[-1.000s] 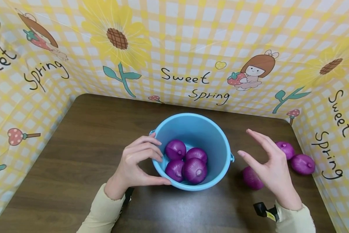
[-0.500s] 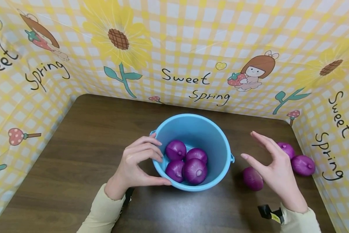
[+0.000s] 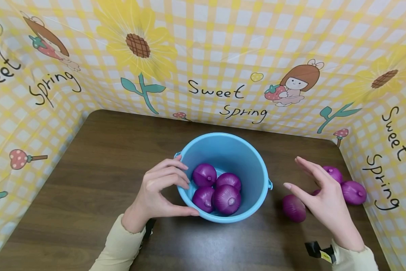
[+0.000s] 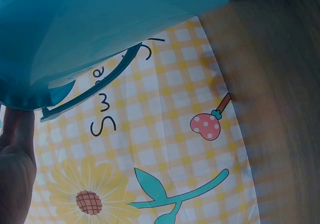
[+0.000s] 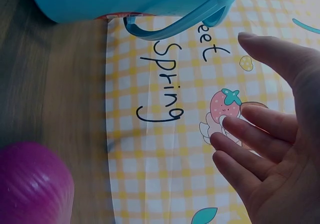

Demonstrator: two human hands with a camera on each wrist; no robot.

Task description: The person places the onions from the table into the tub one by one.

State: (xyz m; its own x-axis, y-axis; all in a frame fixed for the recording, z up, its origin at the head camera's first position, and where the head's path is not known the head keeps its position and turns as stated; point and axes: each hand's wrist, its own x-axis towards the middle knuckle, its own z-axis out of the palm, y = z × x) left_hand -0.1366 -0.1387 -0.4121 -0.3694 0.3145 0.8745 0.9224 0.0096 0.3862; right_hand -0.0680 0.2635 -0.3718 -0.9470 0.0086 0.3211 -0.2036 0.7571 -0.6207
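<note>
Left hand (image 3: 162,188) pinching round blue plastic bucket (image 3: 238,156); right hand (image 3: 328,201) spread, rounded glossy purple onion (image 3: 293,208) just left of it.

a gap is running between bucket (image 3: 228,156) and right hand (image 3: 328,199)
a loose onion (image 3: 293,208) is obstructing its near end

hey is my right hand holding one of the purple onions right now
No, the right wrist view shows the right hand empty, with the purple onion there lying apart from it.
</note>
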